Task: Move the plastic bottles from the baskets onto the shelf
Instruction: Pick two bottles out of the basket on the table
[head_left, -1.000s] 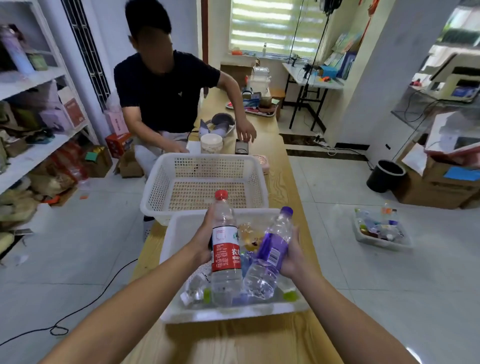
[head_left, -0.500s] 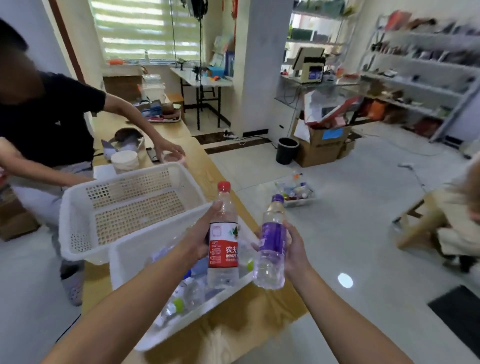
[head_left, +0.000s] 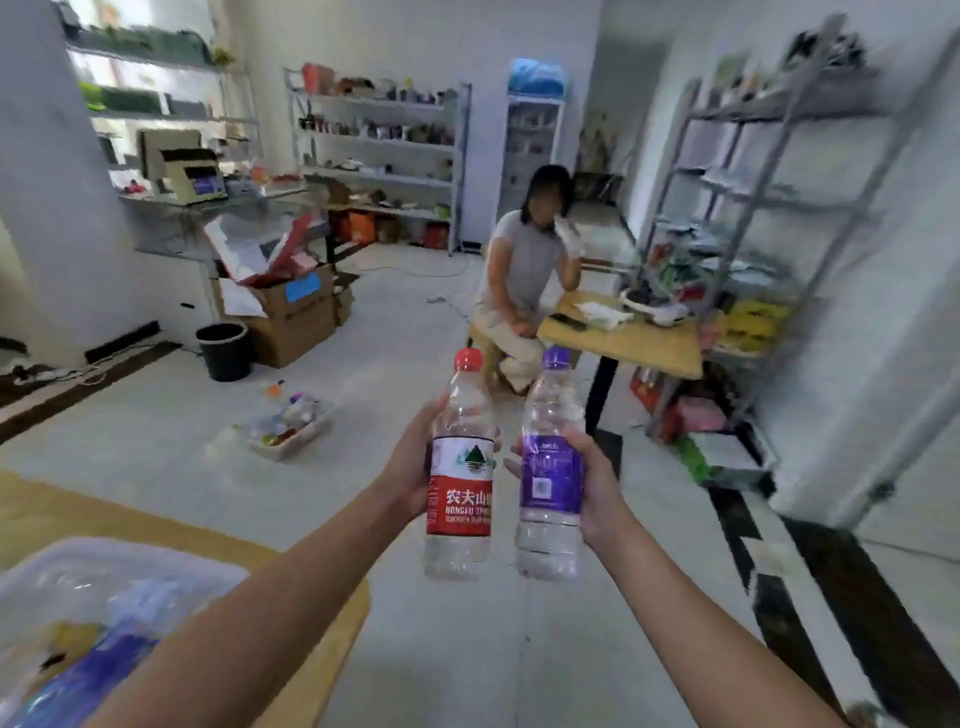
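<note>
Here, the left hand (head_left: 410, 467) gripped the red-label bottle (head_left: 460, 493) and the right hand (head_left: 597, 488) the purple-label bottle (head_left: 550, 478), fingers (head_left: 513, 465) wrapped round each, both upright at 6 o'clock. Carrying step, apparently; next move called for reaching the shelf (head_left: 769, 197) at 2 o'clock.

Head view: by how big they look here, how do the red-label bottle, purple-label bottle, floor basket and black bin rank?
1. red-label bottle and purple-label bottle: these look alike, and being close to the camera enlarges both
2. floor basket
3. black bin
</note>
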